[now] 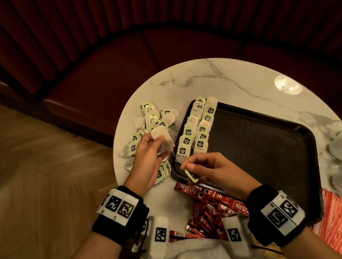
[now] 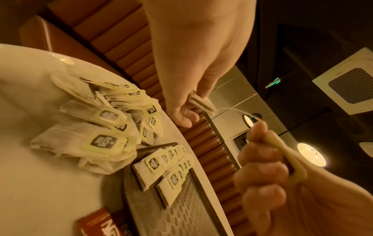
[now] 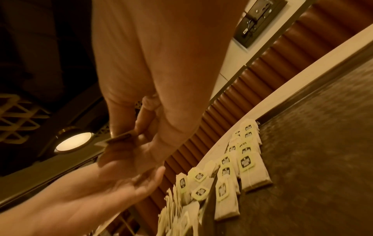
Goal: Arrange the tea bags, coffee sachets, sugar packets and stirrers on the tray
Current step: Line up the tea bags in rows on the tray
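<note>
We are still early: two overlapping rows of tea bags (image 1: 196, 129) line the left edge of the tray (image 1: 258, 140), whose remaining surface is bare. Our left hand (image 1: 150, 159) pinches a loose tea bag (image 1: 163, 139) above the table's left side, while our right hand (image 1: 211, 170) pinches its tag (image 1: 191, 176), string stretched between. Still off the tray are the tea bag pile (image 1: 150, 121) at far left, the coffee sachets (image 1: 209, 208) near us, and the red-striped packets (image 1: 338, 221) at near right.
</note>
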Tool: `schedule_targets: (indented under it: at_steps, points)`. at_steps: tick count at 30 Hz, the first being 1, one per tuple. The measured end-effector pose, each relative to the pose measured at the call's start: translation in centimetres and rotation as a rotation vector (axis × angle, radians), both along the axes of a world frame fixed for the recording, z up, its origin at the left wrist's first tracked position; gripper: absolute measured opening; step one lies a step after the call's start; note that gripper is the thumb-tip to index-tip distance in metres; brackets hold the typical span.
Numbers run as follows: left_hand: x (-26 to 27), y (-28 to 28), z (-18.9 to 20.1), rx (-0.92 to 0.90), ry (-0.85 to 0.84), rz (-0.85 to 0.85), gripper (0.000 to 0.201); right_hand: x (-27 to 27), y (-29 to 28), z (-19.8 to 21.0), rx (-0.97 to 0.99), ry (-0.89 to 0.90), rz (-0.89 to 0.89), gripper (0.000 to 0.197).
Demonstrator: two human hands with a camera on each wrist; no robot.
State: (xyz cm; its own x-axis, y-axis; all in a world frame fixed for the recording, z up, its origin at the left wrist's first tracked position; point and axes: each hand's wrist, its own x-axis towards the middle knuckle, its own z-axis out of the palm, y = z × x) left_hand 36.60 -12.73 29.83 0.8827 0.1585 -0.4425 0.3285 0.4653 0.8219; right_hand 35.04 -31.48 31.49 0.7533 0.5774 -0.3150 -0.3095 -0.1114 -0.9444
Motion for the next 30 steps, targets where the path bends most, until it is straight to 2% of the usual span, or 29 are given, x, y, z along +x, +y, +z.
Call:
schedule_targets:
  at_steps: [4, 10, 13, 17, 19, 22, 25, 30]
  points:
    - [0.0, -0.1, 0.2, 0.024, -0.071, 0.021, 0.016, -0.2, 0.1, -0.8, -0.088, 0.01, 0.11, 0.018]
    - [-0.2, -0.3, 0.9, 0.039, -0.131, -0.008, 0.01, 0.5, 0.2, -2.4, -0.193, 0.06, 0.174, 0.02]
    - [-0.4, -0.3, 1.0, 0.07, -0.122, -0.044, 0.016, 1.1, -0.2, -2.5, -0.213, 0.107, 0.124, 0.022]
    - [-0.7, -0.3, 1.2, 0.139, -0.115, -0.151, 0.019, 2.1, -0.9, -2.0, -0.075, 0.284, -0.056, 0.02]
    - [-0.8, -0.3, 1.4, 0.202, -0.124, -0.217, 0.02, 3.1, -1.3, -1.3, -0.095, 0.22, -0.067, 0.021]
    - [-1.0, -0.5, 1.7, 0.285, -0.158, -0.309, 0.02, 4.9, -1.9, 0.2, -0.184, 0.023, -0.052, 0.024]
    - [-1.3, -0.6, 1.9, 0.355, -0.201, -0.372, 0.019, 5.8, -2.0, 1.6, -0.179, -0.126, -0.15, 0.026]
    - [-1.3, -0.7, 1.7, 0.407, -0.179, -0.342, 0.02, 4.6, -1.0, 3.6, -0.112, -0.363, -0.262, 0.019]
